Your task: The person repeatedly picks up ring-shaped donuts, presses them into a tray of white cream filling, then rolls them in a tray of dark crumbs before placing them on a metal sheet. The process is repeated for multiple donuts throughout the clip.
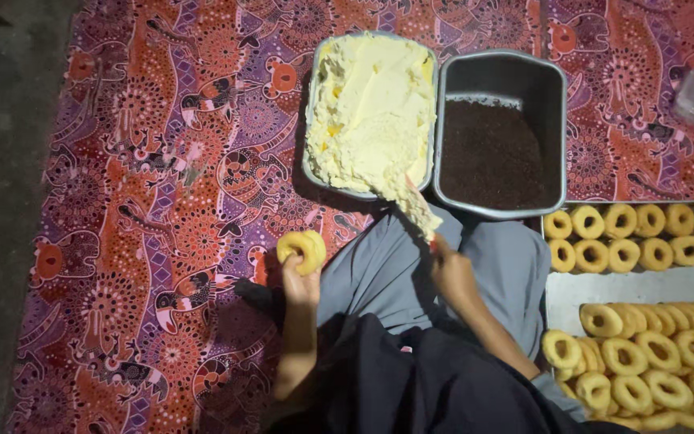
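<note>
Patterned red-purple cloth covers the floor; a cream-filled tin and a tin of dark sprinkles sit side by side ahead, doughnut tray at right. Left hand, raised, grips a ring doughnut; right hand clasps a cream-coated spreader beside the tins.

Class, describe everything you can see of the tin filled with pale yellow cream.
The cream tin is a rectangular grey metal pan with rounded corners, lying flat on the patterned red and purple cloth. It is heaped with thick, pale yellow cream, rough and streaked, with a few deeper yellow flecks. Its right side sits against the dark sprinkle tin. At its near edge, a cream-coated spreader in the right hand reaches toward it.
</note>
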